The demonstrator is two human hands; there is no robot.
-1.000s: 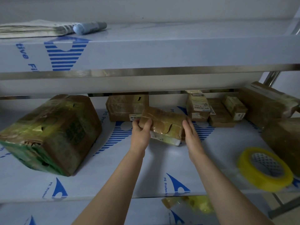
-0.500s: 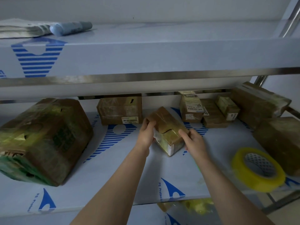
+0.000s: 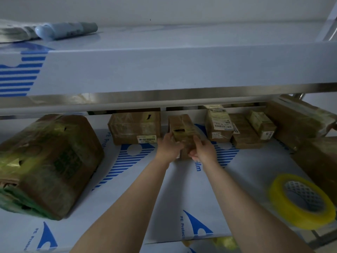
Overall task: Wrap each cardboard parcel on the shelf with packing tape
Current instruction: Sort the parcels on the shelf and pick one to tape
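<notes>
Two hands hold one small cardboard parcel (image 3: 182, 127) over the middle of the lower shelf (image 3: 182, 194). The left hand (image 3: 168, 145) curls round the parcel's left side and the right hand (image 3: 203, 150) round its right side and near end. Whether the parcel's base touches the shelf cannot be told. A labelled box (image 3: 135, 127) sits just to its left, and a cluster of labelled parcels (image 3: 237, 128) lies to its right. A large taped parcel (image 3: 47, 161) occupies the left end. A yellow tape roll (image 3: 300, 201) lies flat near the front right edge, well apart from the hands. A pale blue tube (image 3: 67, 31) rests on the upper shelf (image 3: 164, 66).
</notes>
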